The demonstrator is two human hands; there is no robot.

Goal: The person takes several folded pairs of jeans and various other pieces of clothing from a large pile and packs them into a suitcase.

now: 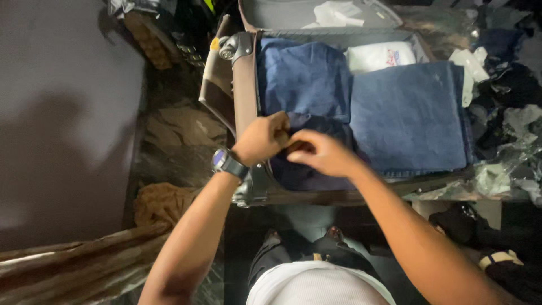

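An open brown suitcase (pixel 245 90) lies in front of me, packed with folded clothes. My left hand (pixel 261 138), with a wristwatch (pixel 227 162) on its wrist, and my right hand (pixel 319 152) meet over the near left corner, both pinching a dark navy folded garment (pixel 305 172). Behind it lies a blue folded cloth (pixel 305 79). To the right sits a larger folded pair of blue jeans (pixel 409 116). A white packet (pixel 381 55) rests at the far side.
The suitcase lid (pixel 282 12) stands open at the back with white paper in it. Dark clothes and clear plastic wrappers (pixel 505 147) are heaped to the right. Brown cloth (pixel 161 203) lies to the left near a pale wall. My legs are below.
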